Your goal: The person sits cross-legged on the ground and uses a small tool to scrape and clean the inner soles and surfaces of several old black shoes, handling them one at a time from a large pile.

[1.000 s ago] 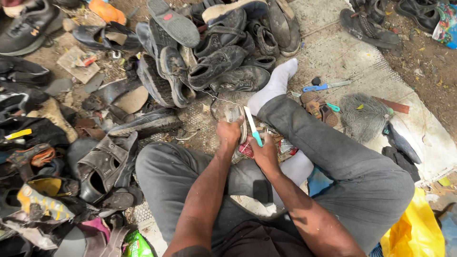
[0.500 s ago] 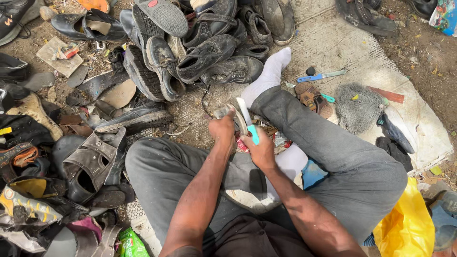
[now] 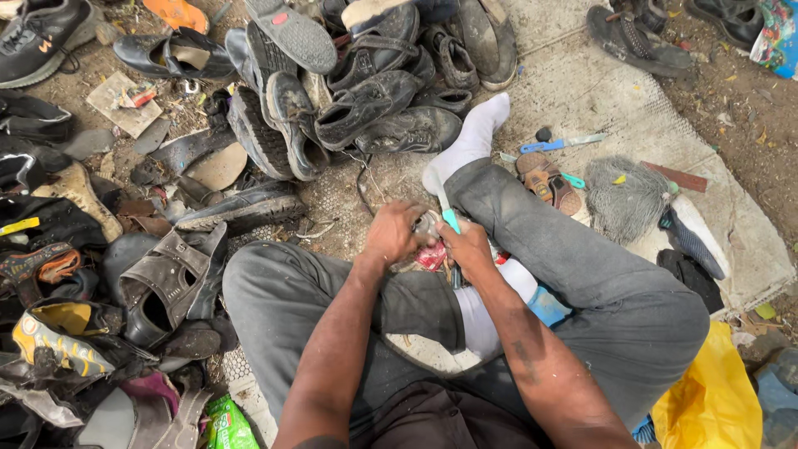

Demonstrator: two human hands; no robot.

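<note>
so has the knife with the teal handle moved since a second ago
Yes. The knife in the right hand has tipped: its blade now points up toward the white sock; a second ago it angled the other way.

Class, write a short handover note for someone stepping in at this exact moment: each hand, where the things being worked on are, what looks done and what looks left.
Left hand: closed around a small worn item held over the lap, between the crossed legs; what it is cannot be told.
Right hand: grips a tool with a turquoise handle, its pale blade pointing up and away from the body.
Around: a heap of old shoes lies ahead and to the left; a second blue-handled knife and a grey scrubbing pad lie on the mat to the right.
Done: item and tool are in hand.
Left: the work on the item looks unfinished; progress is hidden by the hands.
</note>
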